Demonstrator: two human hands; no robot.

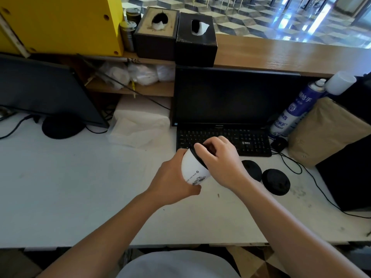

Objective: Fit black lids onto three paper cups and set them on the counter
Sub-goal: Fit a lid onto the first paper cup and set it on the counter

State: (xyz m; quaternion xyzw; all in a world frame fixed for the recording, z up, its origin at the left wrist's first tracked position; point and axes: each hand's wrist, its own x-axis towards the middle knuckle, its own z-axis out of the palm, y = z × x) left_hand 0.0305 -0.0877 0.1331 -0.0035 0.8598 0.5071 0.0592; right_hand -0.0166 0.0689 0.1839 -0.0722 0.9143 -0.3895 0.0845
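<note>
A white paper cup [193,170] with dark print near its base is held tilted above the white desk, its mouth pointing up and to the right. My left hand [172,180] wraps around the cup's body from the left and below. My right hand [219,160] covers the cup's mouth, its fingers pressing a black lid [198,155] onto the rim. Two more black lids lie flat on the desk to the right, one [252,169] partly behind my right wrist and the other [276,181] beside it.
A black keyboard [241,140] and monitor [234,97] stand just behind my hands. A white cup [340,83], spray can [295,109] and brown paper bag [327,131] stand at right. The wooden counter [291,55] holds two tissue boxes [176,35]. A napkin stack [138,122] lies left of the keyboard.
</note>
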